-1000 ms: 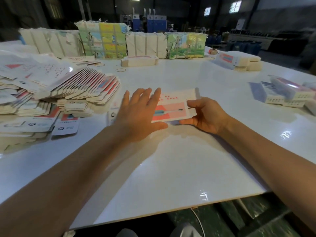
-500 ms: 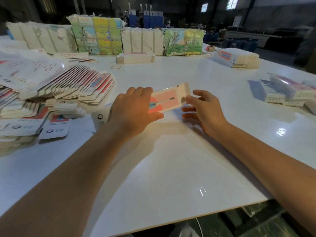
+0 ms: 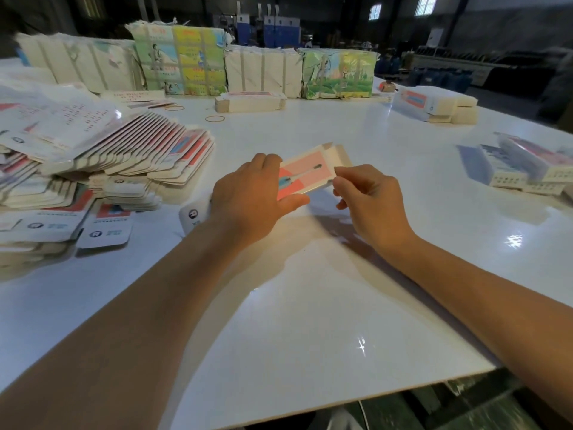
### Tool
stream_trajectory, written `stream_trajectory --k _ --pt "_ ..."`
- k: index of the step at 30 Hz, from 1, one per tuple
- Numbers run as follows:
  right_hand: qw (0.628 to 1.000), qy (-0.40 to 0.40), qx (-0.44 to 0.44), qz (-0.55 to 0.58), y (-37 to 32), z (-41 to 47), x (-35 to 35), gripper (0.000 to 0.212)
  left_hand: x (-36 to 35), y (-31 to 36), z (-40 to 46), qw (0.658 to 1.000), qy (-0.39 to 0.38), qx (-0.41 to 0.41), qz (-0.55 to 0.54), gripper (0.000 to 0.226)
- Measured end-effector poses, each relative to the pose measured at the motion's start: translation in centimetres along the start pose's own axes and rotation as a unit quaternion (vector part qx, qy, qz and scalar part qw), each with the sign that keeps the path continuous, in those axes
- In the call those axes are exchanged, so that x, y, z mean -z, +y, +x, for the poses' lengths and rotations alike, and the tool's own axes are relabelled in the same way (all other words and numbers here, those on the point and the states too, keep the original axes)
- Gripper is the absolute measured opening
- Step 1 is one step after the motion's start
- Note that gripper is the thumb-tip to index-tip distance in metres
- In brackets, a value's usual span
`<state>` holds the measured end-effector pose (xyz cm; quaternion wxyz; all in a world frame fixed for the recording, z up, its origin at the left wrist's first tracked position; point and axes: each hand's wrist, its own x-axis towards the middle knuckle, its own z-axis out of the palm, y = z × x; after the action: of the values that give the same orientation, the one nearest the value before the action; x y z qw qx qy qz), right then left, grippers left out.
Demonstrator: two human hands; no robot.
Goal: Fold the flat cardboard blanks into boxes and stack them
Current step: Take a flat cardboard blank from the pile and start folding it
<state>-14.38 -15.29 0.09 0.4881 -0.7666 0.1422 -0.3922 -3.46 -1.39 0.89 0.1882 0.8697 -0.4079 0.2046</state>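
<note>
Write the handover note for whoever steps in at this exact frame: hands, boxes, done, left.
Left hand: grips the left part of the half-opened box, thumb along its near edge.
Right hand: fingertips pinch the box's right end, by the open end flap.
Flat blanks: fanned pile on the left of the white table.
Done: folded boxes stacked at the right, more at far right.
Left: close this box's flaps, stack it, fold the remaining blanks.
</note>
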Motion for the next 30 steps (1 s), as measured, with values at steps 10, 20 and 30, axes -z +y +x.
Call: stream_trajectory --k 10,20,30 --pt "0.998 -0.029 -0.046 -0.039 -0.1 0.1 0.1 0.059 -0.1 0.5 -0.7 0.997 0.006 -0.058 0.043 0.064" --pt "0.992 -0.017 0.025 -0.120 -0.5 -0.3 -0.1 0.018 -0.2 1.1 -1.1 0.995 0.026 -0.073 0.066 0.065" --pt "0.985 0.003 0.100 -0.143 -0.5 -0.3 0.2 0.011 0.3 0.7 -1.0 0.995 0.056 -0.077 0.007 0.065"
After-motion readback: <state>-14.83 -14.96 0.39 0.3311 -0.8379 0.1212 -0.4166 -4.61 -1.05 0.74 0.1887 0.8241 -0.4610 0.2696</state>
